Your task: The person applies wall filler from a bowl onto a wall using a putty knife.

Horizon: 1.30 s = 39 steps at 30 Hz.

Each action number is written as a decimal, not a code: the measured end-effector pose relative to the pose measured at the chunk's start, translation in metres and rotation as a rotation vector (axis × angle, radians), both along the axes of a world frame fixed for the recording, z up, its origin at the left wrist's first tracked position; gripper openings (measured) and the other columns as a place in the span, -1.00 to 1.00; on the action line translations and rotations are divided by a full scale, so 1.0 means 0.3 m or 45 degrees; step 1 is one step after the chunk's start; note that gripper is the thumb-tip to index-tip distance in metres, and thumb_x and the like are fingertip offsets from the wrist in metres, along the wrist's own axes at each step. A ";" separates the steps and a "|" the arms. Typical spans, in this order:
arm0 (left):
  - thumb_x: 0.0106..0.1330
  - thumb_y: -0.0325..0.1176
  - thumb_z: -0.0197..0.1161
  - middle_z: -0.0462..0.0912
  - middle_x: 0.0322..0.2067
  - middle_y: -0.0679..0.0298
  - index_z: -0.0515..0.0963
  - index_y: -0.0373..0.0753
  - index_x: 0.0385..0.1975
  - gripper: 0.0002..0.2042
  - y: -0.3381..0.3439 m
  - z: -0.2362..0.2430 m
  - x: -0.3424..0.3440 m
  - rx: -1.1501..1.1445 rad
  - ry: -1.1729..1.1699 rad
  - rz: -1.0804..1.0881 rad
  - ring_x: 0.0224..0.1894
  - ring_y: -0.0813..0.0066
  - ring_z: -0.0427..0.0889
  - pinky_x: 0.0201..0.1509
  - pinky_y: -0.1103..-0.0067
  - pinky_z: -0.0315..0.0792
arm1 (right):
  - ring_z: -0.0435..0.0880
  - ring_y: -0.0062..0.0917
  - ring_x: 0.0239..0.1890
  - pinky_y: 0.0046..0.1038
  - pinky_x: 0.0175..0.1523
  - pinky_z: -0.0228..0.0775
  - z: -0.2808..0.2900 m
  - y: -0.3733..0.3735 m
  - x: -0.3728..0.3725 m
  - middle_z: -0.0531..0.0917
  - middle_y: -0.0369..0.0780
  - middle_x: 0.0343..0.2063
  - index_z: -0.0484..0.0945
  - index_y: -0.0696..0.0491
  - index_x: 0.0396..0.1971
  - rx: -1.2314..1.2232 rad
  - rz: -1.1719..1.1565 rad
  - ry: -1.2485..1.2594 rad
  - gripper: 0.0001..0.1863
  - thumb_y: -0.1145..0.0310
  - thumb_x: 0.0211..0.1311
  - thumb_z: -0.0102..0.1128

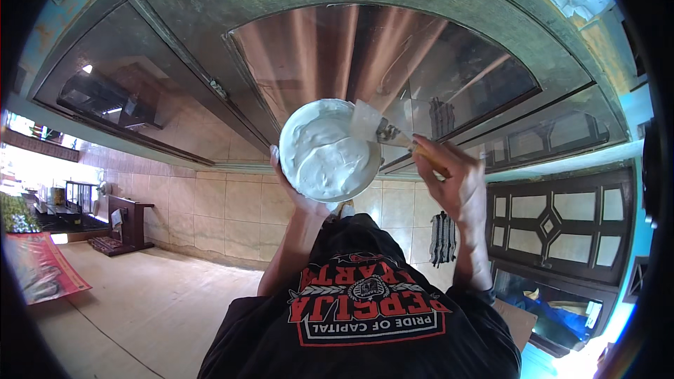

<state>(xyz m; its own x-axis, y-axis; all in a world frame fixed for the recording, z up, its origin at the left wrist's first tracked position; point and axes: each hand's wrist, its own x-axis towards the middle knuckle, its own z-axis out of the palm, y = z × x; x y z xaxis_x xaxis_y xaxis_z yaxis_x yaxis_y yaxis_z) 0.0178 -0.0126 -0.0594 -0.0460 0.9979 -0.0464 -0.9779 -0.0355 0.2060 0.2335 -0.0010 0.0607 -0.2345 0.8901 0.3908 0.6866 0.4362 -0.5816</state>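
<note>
My left hand holds up a round tub of thick white paste from its near left side, most of its fingers hidden beneath the tub. The paste has a swirled, uneven surface. In my right hand is a putty knife with a light wooden-looking handle, the fingers wrapped round it. Its flat blade, smeared white, lies over the right rim of the tub. Whether the blade touches the paste I cannot tell.
Ahead stands a dark wooden window frame with glass panes and brownish curtains behind. A dark panelled door is at right. A striped mat lies on the tiles, and a red-edged sheet is at far left.
</note>
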 end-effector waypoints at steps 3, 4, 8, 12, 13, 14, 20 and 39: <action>0.29 0.32 -0.24 0.37 0.17 0.12 0.30 -0.15 0.22 -0.28 -0.006 0.029 -0.005 -0.001 0.083 -0.092 0.17 0.10 0.38 0.22 0.13 0.31 | 0.70 -0.46 -0.49 -0.49 -0.38 0.53 0.078 0.037 0.038 0.69 -0.14 -0.44 0.66 0.03 -0.18 -0.107 -0.010 -0.341 -0.73 0.43 0.04 0.31; 0.30 0.31 -0.25 0.40 0.14 0.13 0.31 -0.16 0.20 -0.29 0.000 0.023 -0.003 0.112 -0.082 -0.142 0.15 0.12 0.40 0.21 0.14 0.32 | 0.70 -0.43 -0.49 -0.50 -0.39 0.53 0.070 0.061 0.068 0.69 -0.19 -0.43 0.66 0.00 -0.18 -0.150 0.040 -0.385 -0.71 0.34 0.03 0.31; 0.31 0.29 -0.26 0.42 0.13 0.15 0.32 -0.17 0.19 -0.30 -0.010 0.031 0.014 0.034 0.017 -0.116 0.14 0.14 0.41 0.21 0.18 0.32 | 0.71 -0.47 -0.41 -0.48 -0.29 0.55 -0.006 0.101 0.106 0.72 -0.18 -0.40 0.69 0.07 -0.27 -0.590 0.255 0.049 -0.75 0.32 0.03 0.33; 0.32 0.28 -0.25 0.43 0.13 0.19 0.33 -0.16 0.18 -0.32 0.009 -0.002 0.030 -0.092 0.092 -0.055 0.13 0.20 0.42 0.23 0.27 0.31 | 0.67 -0.60 -0.33 -0.52 -0.21 0.55 -0.147 0.100 0.023 0.72 -0.19 -0.37 0.66 0.15 -0.23 -0.739 0.299 0.229 -0.73 0.40 0.04 0.37; 0.32 0.28 -0.25 0.43 0.12 0.19 0.33 -0.16 0.18 -0.32 0.011 -0.007 0.029 -0.130 0.096 -0.042 0.13 0.22 0.42 0.23 0.29 0.31 | 0.67 -0.61 -0.32 -0.54 -0.20 0.55 -0.189 0.098 0.000 0.72 -0.19 -0.35 0.66 0.15 -0.21 -0.774 0.303 0.318 -0.72 0.41 0.04 0.38; 0.31 0.29 -0.23 0.43 0.12 0.19 0.33 -0.17 0.18 -0.31 0.011 0.005 0.038 -0.182 0.143 -0.023 0.13 0.21 0.42 0.22 0.26 0.32 | 0.67 -0.61 -0.32 -0.54 -0.20 0.55 -0.214 0.094 -0.017 0.72 -0.19 -0.35 0.66 0.15 -0.21 -0.774 0.297 0.320 -0.72 0.41 0.04 0.38; 0.28 0.31 -0.20 0.40 0.15 0.17 0.33 -0.13 0.19 -0.30 0.009 -0.003 0.035 -0.092 -0.010 -0.073 0.16 0.14 0.39 0.22 0.17 0.31 | 0.63 -0.58 -0.43 -0.54 -0.32 0.49 -0.164 0.065 -0.017 0.68 -0.17 -0.42 0.63 0.16 -0.16 -0.338 0.362 0.313 -0.71 0.43 0.09 0.34; 0.28 0.29 -0.15 0.41 0.13 0.17 0.35 -0.11 0.17 -0.34 0.029 0.019 0.042 0.033 -0.113 -0.180 0.12 0.16 0.41 0.15 0.15 0.37 | 0.58 -0.42 -0.38 -0.39 -0.32 0.47 -0.076 -0.071 0.009 0.54 -0.25 -0.42 0.60 -0.06 -0.04 0.191 0.158 -0.286 -0.53 0.57 -0.05 0.31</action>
<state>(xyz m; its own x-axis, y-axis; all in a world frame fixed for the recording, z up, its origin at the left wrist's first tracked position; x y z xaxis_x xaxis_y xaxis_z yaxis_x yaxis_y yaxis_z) 0.0304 -0.0039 -0.0538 0.0984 0.9950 -0.0185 -0.9878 0.0999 0.1190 0.2363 -0.0223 0.0378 -0.4337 0.7855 0.4416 0.7269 0.5946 -0.3437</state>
